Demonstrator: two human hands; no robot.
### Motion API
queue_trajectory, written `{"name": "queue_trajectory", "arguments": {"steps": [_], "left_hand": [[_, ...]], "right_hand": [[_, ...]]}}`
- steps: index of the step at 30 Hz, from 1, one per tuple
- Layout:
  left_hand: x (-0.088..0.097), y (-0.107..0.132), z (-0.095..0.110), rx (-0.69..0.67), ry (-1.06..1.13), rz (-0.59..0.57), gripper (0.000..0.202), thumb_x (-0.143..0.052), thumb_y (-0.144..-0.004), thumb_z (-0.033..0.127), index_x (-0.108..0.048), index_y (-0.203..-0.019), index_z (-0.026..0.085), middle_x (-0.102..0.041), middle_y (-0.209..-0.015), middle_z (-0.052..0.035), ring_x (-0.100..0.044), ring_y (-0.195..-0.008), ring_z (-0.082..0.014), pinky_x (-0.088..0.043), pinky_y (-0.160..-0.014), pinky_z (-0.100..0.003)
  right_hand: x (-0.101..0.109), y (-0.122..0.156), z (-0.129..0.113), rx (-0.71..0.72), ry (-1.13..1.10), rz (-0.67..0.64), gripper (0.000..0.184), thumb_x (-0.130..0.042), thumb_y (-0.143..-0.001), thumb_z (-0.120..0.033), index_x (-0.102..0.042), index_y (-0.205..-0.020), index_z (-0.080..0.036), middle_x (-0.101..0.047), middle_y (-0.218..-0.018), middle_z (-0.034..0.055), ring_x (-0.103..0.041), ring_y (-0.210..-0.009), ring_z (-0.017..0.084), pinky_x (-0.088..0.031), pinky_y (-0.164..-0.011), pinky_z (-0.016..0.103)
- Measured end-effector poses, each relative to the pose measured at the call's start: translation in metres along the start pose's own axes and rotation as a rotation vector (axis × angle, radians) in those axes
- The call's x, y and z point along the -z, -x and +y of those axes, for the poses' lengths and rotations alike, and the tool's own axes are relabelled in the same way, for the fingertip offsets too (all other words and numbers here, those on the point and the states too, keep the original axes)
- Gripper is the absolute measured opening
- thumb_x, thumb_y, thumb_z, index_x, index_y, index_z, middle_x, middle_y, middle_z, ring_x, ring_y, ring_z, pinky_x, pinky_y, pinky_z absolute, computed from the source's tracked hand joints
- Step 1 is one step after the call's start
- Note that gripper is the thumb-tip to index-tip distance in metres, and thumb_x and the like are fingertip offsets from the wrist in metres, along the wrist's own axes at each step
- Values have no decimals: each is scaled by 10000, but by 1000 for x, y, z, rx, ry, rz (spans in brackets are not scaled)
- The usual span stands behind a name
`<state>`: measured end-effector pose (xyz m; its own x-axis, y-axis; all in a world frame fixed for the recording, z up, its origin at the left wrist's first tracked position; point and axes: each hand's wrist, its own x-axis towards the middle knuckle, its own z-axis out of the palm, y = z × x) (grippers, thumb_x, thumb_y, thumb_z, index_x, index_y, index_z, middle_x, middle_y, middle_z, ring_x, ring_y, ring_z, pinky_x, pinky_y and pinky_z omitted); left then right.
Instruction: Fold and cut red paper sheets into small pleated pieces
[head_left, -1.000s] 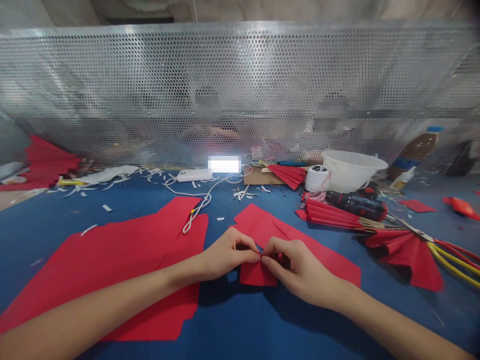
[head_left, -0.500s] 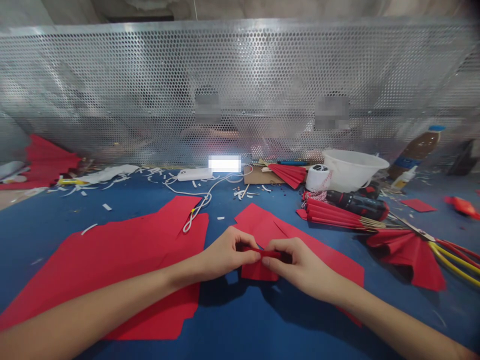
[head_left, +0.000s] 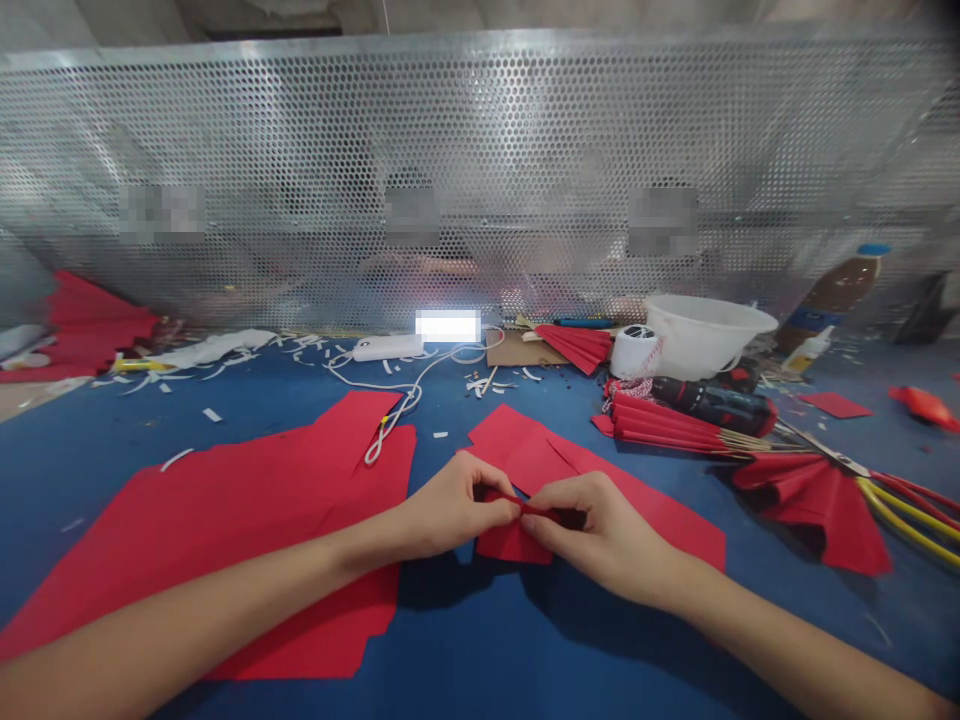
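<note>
A small piece of red paper (head_left: 510, 546) is pinched between both hands, its upper edge bent into a fold. My left hand (head_left: 469, 505) grips the fold from the left with thumb and fingers. From the right, my right hand (head_left: 581, 515) pinches the same fold, its thumb close to the left thumb. The fingertips behind the paper are partly hidden. Under and behind the right hand lie loose red sheets (head_left: 660, 508). A large stack of red paper (head_left: 247, 510) spreads beneath my left forearm.
A white looped cord (head_left: 397, 425) rests on the stack's edge. At the right are pleated red paper fans (head_left: 821, 510), yellow-handled scissors (head_left: 900, 510), a black-and-red tool (head_left: 712, 402), a thread spool (head_left: 636, 352), a white bowl (head_left: 705, 335) and a bottle (head_left: 840, 295). Perforated metal panel (head_left: 480, 150) stands behind.
The folded red paper has shifted slightly left and tilted between my fingers. My right hand has moved a little to the left; both hands keep their pinch.
</note>
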<state>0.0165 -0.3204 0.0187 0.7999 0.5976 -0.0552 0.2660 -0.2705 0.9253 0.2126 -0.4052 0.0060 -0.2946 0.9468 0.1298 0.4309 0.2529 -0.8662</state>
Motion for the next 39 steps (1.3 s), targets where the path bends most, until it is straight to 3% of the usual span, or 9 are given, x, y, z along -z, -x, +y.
{"name": "queue_trajectory", "arguments": {"steps": [7,12,21,30,39], "left_hand": [[3,1,3,11,70,-24,263,-604,-828,259,-514,-603,155,-353,-581,51,-287,-578,-100,-218,-540,-266],[3,2,1,-32,46,-32,333,-619,-815,221,-392,-575,177,-286,-602,60,-254,-592,-95,-205,-543,-269],[1,2,0,-31,-6,-43,278,-592,-816,200,-437,-587,172,-323,-589,59,-282,-579,-96,-221,-539,-262],[4,0,0,-12,49,-84,297,-609,-828,215,-437,-589,170,-287,-614,54,-237,-596,-99,-194,-544,-275],[4,0,-5,-5,136,-28,268,-654,-824,300,-558,-629,143,-426,-585,40,-347,-566,-98,-254,-536,-252]], "right_hand": [[2,1,-4,-23,5,39,243,-571,-931,-226,-597,-696,-170,-446,-614,-50,-385,-587,106,-277,-526,252],[3,1,-1,-71,-30,-8,236,-571,-924,-206,-544,-693,-171,-420,-625,-61,-368,-592,97,-268,-522,246],[3,0,0,-50,-33,-75,272,-573,-958,-260,-579,-708,-154,-458,-631,-56,-379,-600,95,-283,-530,241],[4,0,2,-13,-19,-39,311,-580,-953,-245,-566,-654,-160,-425,-596,-57,-363,-579,95,-268,-522,250],[4,1,3,-111,-85,-43,247,-613,-940,-304,-610,-744,-153,-445,-623,-58,-387,-575,93,-280,-502,232]]}}
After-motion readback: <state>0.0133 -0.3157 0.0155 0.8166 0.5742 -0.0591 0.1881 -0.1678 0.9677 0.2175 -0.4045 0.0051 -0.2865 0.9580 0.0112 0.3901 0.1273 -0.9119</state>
